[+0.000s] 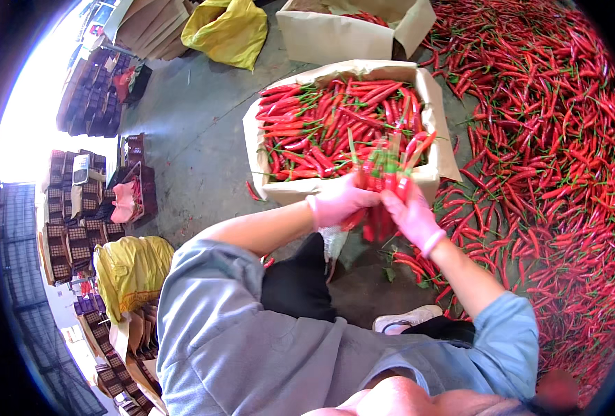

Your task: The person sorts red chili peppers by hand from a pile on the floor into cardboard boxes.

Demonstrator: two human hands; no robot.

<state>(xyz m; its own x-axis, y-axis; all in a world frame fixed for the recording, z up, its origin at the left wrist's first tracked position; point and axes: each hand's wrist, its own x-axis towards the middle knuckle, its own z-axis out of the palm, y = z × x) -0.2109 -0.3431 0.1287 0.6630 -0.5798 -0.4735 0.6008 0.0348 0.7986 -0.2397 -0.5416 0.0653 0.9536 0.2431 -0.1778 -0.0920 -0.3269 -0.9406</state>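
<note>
Both of my hands wear pink gloves and hold one bunch of red chili peppers (377,221), green stems up and tips down. My left hand (341,202) closes on the bunch from the left, my right hand (412,214) from the right, with the fingers near each other. The bunch is over the near edge of a paper-lined box (297,192) and is partly blurred. Inside the box, chili peppers (333,119) lie in layers, those on the left in a row with stems pointing right.
A large pile of loose chilies (541,156) spreads over the floor at right. Behind the box stands another paper-lined box (333,41). A yellow sack (229,34) lies at the back, another yellow sack (133,273) at left, beside stacked crates (91,203).
</note>
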